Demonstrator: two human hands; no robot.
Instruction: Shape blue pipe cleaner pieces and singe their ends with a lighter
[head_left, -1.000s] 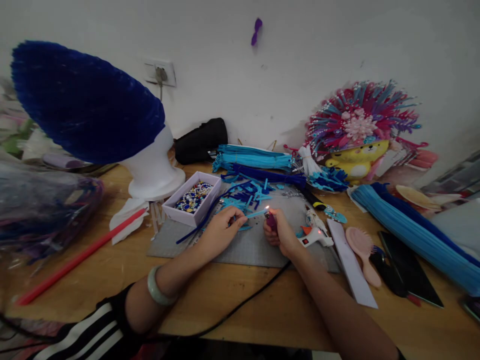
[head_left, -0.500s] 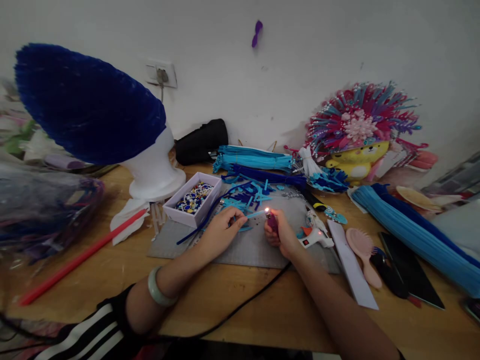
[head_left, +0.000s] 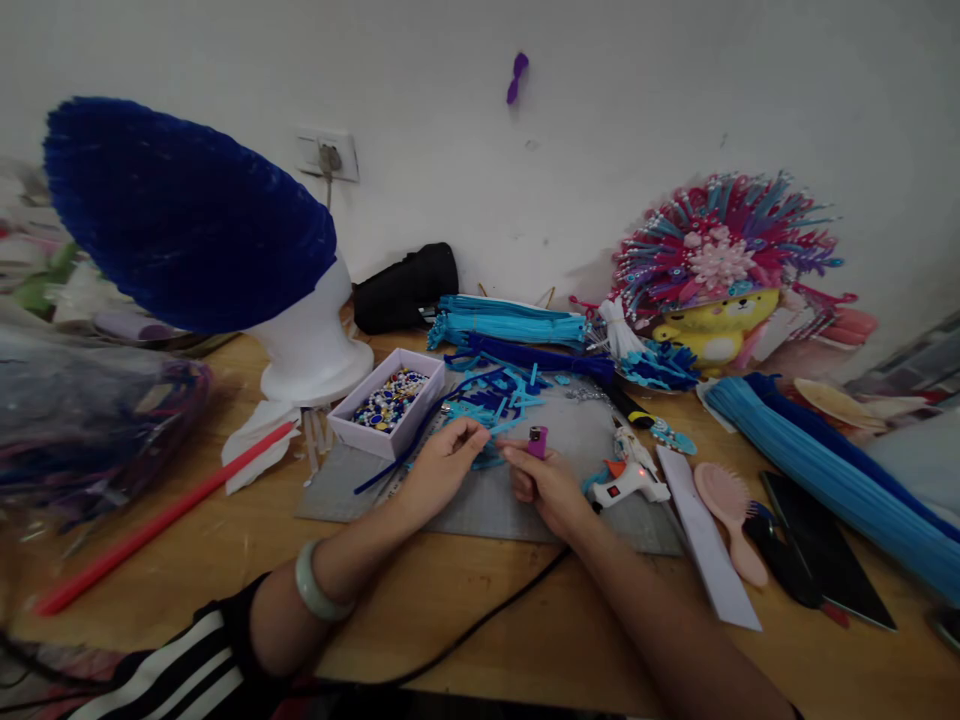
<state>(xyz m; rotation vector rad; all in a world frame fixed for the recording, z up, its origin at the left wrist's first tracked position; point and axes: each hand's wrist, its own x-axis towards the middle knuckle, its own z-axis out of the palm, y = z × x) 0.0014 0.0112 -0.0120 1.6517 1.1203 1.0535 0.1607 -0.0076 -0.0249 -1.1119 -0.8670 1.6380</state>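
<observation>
My left hand [head_left: 448, 468] is closed in a pinch, with a short light-blue pipe cleaner piece [head_left: 507, 427] at its fingertips. Close beside it on the right, my right hand [head_left: 546, 485] wraps round a purple lighter [head_left: 538, 443], its metal top upward and no flame showing. The right fingertips come near the left ones; whether they touch the piece I cannot tell. Beyond both hands lies a pile of cut blue pieces [head_left: 491, 392] on a grey board [head_left: 450, 516]. To the left stands a white box [head_left: 360, 437] of mixed beads.
A white glue gun [head_left: 626, 488] with a lit red light lies right of my hand. A foam head [head_left: 304, 345] bears a large dark-blue headpiece [head_left: 187, 220]. Bundles of blue pipe cleaners [head_left: 514, 325] lie at the back. A black cable [head_left: 480, 618] crosses the front.
The lighter's flame has gone out. My right hand has moved slightly left, bringing its fingers close to my left fingertips. My left hand has hardly moved.
</observation>
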